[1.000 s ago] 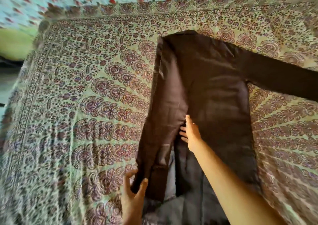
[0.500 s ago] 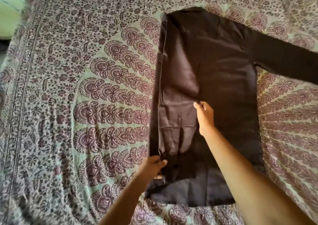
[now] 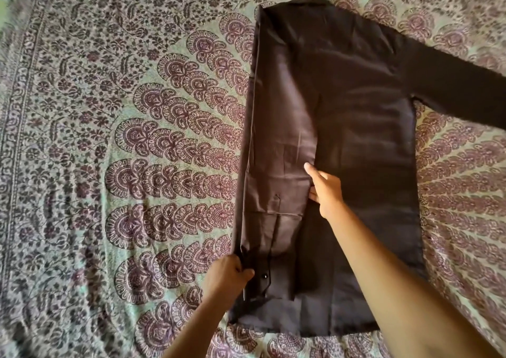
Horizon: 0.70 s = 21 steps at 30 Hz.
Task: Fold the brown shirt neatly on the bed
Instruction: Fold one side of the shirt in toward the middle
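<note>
The brown shirt [image 3: 356, 127] lies flat on the bed, collar end far from me, hem near me. Its left side and sleeve are folded inward along the body, forming a long panel down the left edge. The other sleeve stretches out to the right, past the frame edge. My left hand [image 3: 228, 274] pinches the cuff end of the folded sleeve at the shirt's lower left edge. My right hand [image 3: 324, 188] rests on the inner edge of the folded panel at mid-shirt, index finger pointing away from me.
A green bedsheet [image 3: 123, 152] with a purple paisley and floral print covers the whole bed around the shirt. Its patterned border runs down the far left side.
The view has tilted down, so the shirt sits higher and fuller in frame. My left hand moved from below the sleeve end to pinching it at the edge. The folded sleeve now lies flatter.
</note>
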Available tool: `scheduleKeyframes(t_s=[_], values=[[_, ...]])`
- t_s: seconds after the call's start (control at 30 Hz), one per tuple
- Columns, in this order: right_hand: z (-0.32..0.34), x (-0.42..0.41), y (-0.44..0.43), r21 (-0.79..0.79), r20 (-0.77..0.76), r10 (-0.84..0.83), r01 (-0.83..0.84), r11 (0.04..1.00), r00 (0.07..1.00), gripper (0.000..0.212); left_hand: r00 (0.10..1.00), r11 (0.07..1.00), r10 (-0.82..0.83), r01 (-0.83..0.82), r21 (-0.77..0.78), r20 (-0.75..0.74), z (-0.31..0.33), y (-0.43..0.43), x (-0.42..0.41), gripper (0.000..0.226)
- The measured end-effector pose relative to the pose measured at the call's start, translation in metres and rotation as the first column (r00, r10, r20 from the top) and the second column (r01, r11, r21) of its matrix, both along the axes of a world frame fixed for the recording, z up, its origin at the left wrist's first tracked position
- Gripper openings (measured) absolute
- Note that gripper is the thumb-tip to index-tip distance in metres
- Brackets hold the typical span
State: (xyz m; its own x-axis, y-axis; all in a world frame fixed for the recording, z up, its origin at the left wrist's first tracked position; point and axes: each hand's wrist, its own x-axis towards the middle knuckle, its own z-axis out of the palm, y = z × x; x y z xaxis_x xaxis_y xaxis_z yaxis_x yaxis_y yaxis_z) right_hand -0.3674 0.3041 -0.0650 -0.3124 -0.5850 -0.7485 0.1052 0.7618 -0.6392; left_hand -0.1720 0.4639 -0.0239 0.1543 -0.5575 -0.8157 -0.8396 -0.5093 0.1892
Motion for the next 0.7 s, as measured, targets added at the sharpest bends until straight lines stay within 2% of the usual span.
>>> scheduleKeyframes(t_s=[0.07, 0.1, 0.17, 0.27, 0.33, 0.4, 0.47, 0.53, 0.57, 0.63, 0.7], values=[[-0.001, -0.002, -0.021, -0.025, -0.020, -0.051, 0.051, 0.998, 0.998, 0.035, 0.979, 0.987, -0.161, 0.161, 0.006, 0.125, 0.003, -0.012, 0.000, 0.034], [-0.001, -0.003, -0.031, -0.040, -0.048, -0.061, 0.059, 0.997, 0.997, 0.023, 0.966, 0.980, -0.195, 0.199, -0.006, 0.171, 0.003, -0.021, 0.001, 0.037], [0.002, -0.002, -0.051, -0.058, -0.084, -0.080, 0.075, 0.995, 0.993, 0.020, 0.960, 0.973, -0.200, 0.218, -0.077, 0.196, 0.008, -0.047, 0.002, 0.041], [0.008, 0.000, -0.078, -0.074, -0.078, -0.072, 0.066, 0.995, 0.994, 0.015, 0.977, 0.950, -0.155, 0.189, -0.248, 0.148, 0.016, -0.103, -0.001, 0.028], [0.014, 0.000, -0.095, -0.065, -0.061, -0.045, 0.041, 0.997, 0.997, 0.028, 0.989, 0.898, -0.142, 0.150, -0.414, 0.051, 0.017, -0.143, -0.007, 0.022], [0.015, -0.002, -0.113, -0.062, -0.045, -0.049, 0.046, 0.997, 0.998, 0.031, 0.983, 0.827, -0.183, 0.142, -0.544, -0.023, 0.013, -0.181, -0.014, 0.031], [0.015, -0.005, -0.129, -0.067, 0.015, -0.103, 0.104, 0.992, 0.995, 0.025, 0.955, 0.750, -0.296, 0.235, -0.618, 0.004, 0.007, -0.214, -0.021, 0.042], [0.017, -0.009, -0.148, -0.077, 0.063, -0.136, 0.141, 0.987, 0.989, 0.020, 0.918, 0.697, -0.387, 0.349, -0.626, 0.081, 0.001, -0.246, -0.026, 0.053], [0.014, -0.011, -0.159, -0.078, 0.088, -0.139, 0.146, 0.986, 0.986, 0.025, 0.904, 0.695, -0.413, 0.390, -0.604, 0.109, -0.002, -0.259, -0.026, 0.058], [0.009, -0.014, -0.176, -0.042, 0.152, -0.130, 0.137, 0.990, 0.980, 0.038, 0.893, 0.732, -0.432, 0.427, -0.530, 0.123, -0.008, -0.276, -0.025, 0.063], [0.005, -0.017, -0.191, -0.040, 0.200, -0.126, 0.137, 0.990, 0.972, 0.026, 0.892, 0.774, -0.437, 0.441, -0.454, 0.120, -0.012, -0.284, -0.023, 0.062]])
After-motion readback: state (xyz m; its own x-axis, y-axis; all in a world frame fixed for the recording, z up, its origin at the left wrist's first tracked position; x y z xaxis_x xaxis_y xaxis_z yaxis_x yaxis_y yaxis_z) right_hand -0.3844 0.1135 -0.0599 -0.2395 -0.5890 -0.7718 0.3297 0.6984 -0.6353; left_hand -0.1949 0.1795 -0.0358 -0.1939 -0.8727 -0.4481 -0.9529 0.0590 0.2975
